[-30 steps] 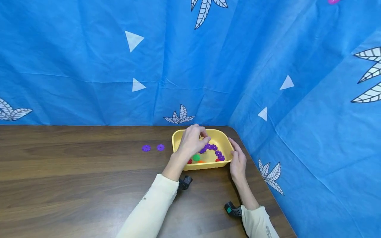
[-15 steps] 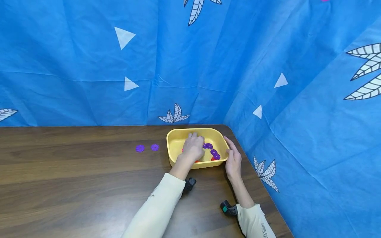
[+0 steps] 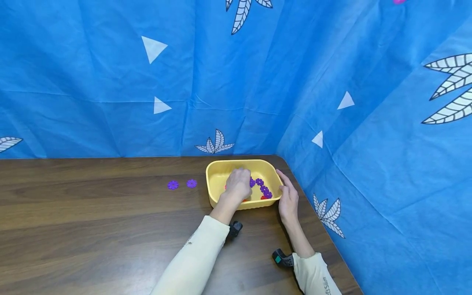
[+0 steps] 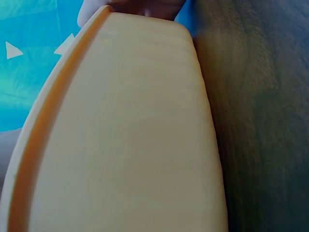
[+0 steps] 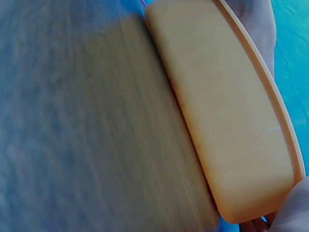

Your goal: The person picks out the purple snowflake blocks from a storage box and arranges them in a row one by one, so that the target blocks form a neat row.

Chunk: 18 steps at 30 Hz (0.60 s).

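While purple discs [image 3: 264, 189] lie inside, the round-cornered tub [image 3: 262, 167] is yellow

The tub [image 3: 258, 166] is standing on the table [image 3: 110, 229], before the cloth [image 3: 110, 82]. Two snowflake discs [image 3: 191, 183] are lying to its left. Inside, more discs [image 3: 264, 189] are lying right of the left hand [image 3: 237, 184]; beneath it is hard to tell. The right hand [image 3: 289, 200] is gripping the right end.

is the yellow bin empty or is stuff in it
Not empty: purple pieces lie inside the yellow bin. The left hand hides part of it, so the full contents cannot be told.
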Available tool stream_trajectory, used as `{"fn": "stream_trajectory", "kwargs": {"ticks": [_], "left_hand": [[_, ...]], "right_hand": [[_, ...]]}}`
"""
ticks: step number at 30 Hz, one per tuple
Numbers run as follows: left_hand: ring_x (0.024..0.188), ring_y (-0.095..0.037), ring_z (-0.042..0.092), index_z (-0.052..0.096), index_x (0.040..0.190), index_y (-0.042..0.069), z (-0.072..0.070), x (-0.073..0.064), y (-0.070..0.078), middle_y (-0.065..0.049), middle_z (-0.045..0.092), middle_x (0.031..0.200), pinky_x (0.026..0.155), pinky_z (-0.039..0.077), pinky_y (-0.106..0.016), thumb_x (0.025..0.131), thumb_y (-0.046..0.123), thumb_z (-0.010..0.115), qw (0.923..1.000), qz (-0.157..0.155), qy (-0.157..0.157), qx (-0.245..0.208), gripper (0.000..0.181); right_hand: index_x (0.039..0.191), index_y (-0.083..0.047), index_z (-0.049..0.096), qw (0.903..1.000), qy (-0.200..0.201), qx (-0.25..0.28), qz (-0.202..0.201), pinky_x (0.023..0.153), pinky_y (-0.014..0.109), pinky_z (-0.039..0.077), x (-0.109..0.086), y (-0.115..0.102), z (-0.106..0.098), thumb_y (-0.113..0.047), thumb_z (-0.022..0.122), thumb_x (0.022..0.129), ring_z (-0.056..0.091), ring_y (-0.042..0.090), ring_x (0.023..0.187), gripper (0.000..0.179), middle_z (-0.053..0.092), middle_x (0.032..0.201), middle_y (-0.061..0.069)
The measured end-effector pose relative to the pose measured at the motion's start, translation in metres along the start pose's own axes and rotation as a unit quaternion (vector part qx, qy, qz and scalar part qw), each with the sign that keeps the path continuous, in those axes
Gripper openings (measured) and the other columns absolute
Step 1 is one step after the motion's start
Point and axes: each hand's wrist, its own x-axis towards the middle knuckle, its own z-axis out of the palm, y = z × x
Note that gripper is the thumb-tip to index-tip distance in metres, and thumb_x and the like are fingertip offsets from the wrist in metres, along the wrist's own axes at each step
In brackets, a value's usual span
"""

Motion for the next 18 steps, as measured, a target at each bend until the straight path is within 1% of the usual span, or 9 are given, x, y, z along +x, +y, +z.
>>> {"fn": "stream_trajectory", "kwargs": {"ticks": [2, 4, 7, 8, 10, 12, 14, 16, 18], "left_hand": [[0.092, -0.024, 0.060, 0.071, 0.099, 0.006, -0.002, 0.000, 0.000, -0.008, 0.065, 0.094, 0.082, 0.056, -0.039, 0.084, 0.004, 0.084, 0.9999, -0.002, 0.006, -0.008, 0.020], [0.083, -0.023, 0.059, 0.069, 0.087, 0.007, -0.004, 0.001, -0.001, -0.007, 0.065, 0.086, 0.073, 0.054, -0.036, 0.085, 0.001, 0.082, 0.9997, 0.001, 0.018, -0.019, 0.015], [0.068, -0.019, 0.052, 0.057, 0.068, 0.010, -0.007, 0.000, -0.002, -0.004, 0.056, 0.069, 0.057, 0.044, -0.030, 0.084, -0.009, 0.074, 0.9980, 0.009, 0.041, -0.046, 0.030], [0.065, -0.019, 0.050, 0.053, 0.064, 0.011, -0.008, 0.000, -0.002, -0.004, 0.051, 0.065, 0.054, 0.040, -0.029, 0.084, -0.011, 0.073, 0.9972, 0.010, 0.046, -0.058, 0.036], [0.064, -0.017, 0.048, 0.049, 0.060, 0.012, -0.010, -0.001, -0.003, -0.002, 0.048, 0.062, 0.053, 0.038, -0.026, 0.082, -0.011, 0.076, 0.9957, 0.008, 0.056, -0.073, 0.042], [0.063, -0.017, 0.049, 0.050, 0.059, 0.011, -0.011, -0.002, -0.003, -0.002, 0.049, 0.061, 0.053, 0.040, -0.026, 0.082, -0.006, 0.083, 0.9943, -0.002, 0.054, -0.092, 0.043], [0.067, -0.017, 0.055, 0.055, 0.060, 0.009, -0.014, -0.002, -0.002, -0.003, 0.055, 0.063, 0.057, 0.045, -0.026, 0.077, 0.004, 0.093, 0.9939, -0.013, 0.050, -0.098, 0.042], [0.069, -0.018, 0.058, 0.060, 0.059, 0.009, -0.017, -0.004, -0.002, -0.003, 0.061, 0.064, 0.059, 0.047, -0.026, 0.076, 0.011, 0.096, 0.9938, -0.012, 0.052, -0.098, 0.040], [0.071, -0.018, 0.060, 0.065, 0.059, 0.009, -0.022, -0.005, -0.002, -0.002, 0.065, 0.066, 0.061, 0.048, -0.028, 0.077, 0.016, 0.096, 0.9930, -0.004, 0.065, -0.099, 0.037]], "right_hand": [[0.151, -0.020, 0.058, 1.0000, -0.002, 0.003, 0.001, 0.126, 0.047, 0.033, 0.001, 0.000, 0.000, -0.006, 0.036, 0.107, 0.045, 0.021, 0.151, 0.051, 0.057, 0.156, 0.001], [0.153, -0.017, 0.056, 0.9999, -0.007, 0.005, 0.011, 0.126, 0.048, 0.032, 0.002, -0.002, 0.001, -0.005, 0.035, 0.107, 0.043, 0.023, 0.152, 0.051, 0.055, 0.158, 0.004], [0.154, -0.014, 0.055, 0.9998, -0.008, 0.001, 0.016, 0.127, 0.047, 0.031, 0.003, -0.002, 0.000, -0.003, 0.034, 0.107, 0.042, 0.024, 0.153, 0.052, 0.053, 0.159, 0.005], [0.154, -0.013, 0.054, 0.9998, -0.009, 0.003, 0.018, 0.127, 0.047, 0.031, 0.003, -0.002, 0.000, -0.003, 0.034, 0.107, 0.041, 0.024, 0.154, 0.052, 0.053, 0.160, 0.006], [0.154, -0.013, 0.055, 0.9998, -0.009, 0.001, 0.017, 0.127, 0.048, 0.031, 0.003, -0.001, 0.000, -0.003, 0.034, 0.107, 0.042, 0.025, 0.153, 0.053, 0.053, 0.159, 0.006], [0.153, -0.016, 0.056, 0.9999, -0.009, 0.004, 0.012, 0.126, 0.047, 0.033, 0.002, -0.001, 0.000, -0.004, 0.034, 0.107, 0.043, 0.024, 0.152, 0.052, 0.054, 0.159, 0.004], [0.152, -0.018, 0.057, 0.9999, -0.009, 0.007, 0.005, 0.125, 0.047, 0.034, 0.001, -0.001, 0.000, -0.005, 0.035, 0.107, 0.044, 0.023, 0.152, 0.052, 0.055, 0.158, 0.003], [0.151, -0.020, 0.058, 1.0000, -0.005, 0.003, 0.001, 0.125, 0.048, 0.035, 0.001, -0.001, 0.000, -0.006, 0.036, 0.107, 0.046, 0.023, 0.151, 0.052, 0.056, 0.156, 0.002], [0.150, -0.020, 0.059, 1.0000, 0.000, -0.001, -0.002, 0.125, 0.049, 0.035, 0.000, 0.000, -0.001, -0.006, 0.036, 0.107, 0.046, 0.023, 0.150, 0.051, 0.057, 0.156, 0.002]]}}
